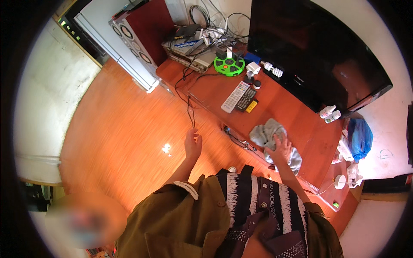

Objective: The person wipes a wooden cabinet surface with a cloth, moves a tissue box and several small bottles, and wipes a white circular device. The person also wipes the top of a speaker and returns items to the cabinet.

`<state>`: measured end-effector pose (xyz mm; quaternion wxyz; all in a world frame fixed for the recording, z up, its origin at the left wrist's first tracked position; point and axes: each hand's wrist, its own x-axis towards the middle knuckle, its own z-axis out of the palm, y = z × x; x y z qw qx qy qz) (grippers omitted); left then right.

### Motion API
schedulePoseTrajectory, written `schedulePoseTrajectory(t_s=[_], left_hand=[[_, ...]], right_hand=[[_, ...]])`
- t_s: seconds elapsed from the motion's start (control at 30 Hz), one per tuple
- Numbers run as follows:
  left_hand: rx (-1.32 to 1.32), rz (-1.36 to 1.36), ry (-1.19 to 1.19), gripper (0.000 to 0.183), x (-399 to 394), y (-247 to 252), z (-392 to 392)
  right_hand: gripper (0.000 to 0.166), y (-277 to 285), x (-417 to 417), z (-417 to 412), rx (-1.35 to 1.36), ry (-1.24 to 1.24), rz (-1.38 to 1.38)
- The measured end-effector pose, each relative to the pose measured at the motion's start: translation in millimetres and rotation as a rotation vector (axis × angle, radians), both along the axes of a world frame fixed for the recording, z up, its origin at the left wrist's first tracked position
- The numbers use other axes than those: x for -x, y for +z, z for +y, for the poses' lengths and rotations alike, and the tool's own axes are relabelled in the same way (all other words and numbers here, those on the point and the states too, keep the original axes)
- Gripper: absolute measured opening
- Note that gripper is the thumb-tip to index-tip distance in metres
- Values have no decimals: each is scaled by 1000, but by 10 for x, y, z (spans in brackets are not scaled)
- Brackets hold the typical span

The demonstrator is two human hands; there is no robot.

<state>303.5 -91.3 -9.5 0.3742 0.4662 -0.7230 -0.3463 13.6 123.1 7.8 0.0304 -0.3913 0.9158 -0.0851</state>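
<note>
A crumpled grey cloth [267,135] lies on the reddish-brown wooden cabinet top [305,129], near its front edge. My right hand [281,149] holds it down against the wood, fingers spread over the fabric. Out beyond the front edge, my left hand [193,145] hangs over the floor with its fingers loosely curled and apart. Close above its fingertips is the low end of a dangling black cable [190,113]; whether they touch is unclear. Past the cloth lie a white remote control [235,97], a black remote control [246,99] and a small yellow-and-black item [252,105].
A Haier television [309,54] stands along the back. A green round power strip [229,66], a spiral bulb [273,69], two white bottles [329,114], and a blue plastic bag [359,138] are around it. Tangled cables [214,34] and a tall speaker [142,35] stand at the far left.
</note>
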Motion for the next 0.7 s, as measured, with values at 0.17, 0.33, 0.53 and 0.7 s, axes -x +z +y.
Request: schedulePoseTrajectory(t_s=[0.17,0.33,0.53,0.7], left_hand=[[54,12,-147,27,452,-28,128],[171,61,-150,25,632,137,304],[138,10,-111,28,327,21,600],[25,-110,-121,30,202,176,669]], right_hand=[[57,35,-18,325,131,276,-102],[62,43,246,1045,167,330,-12],[62,-136,886,2027,236,-61,40],[57,-235,1366,2284,429,-424,74]])
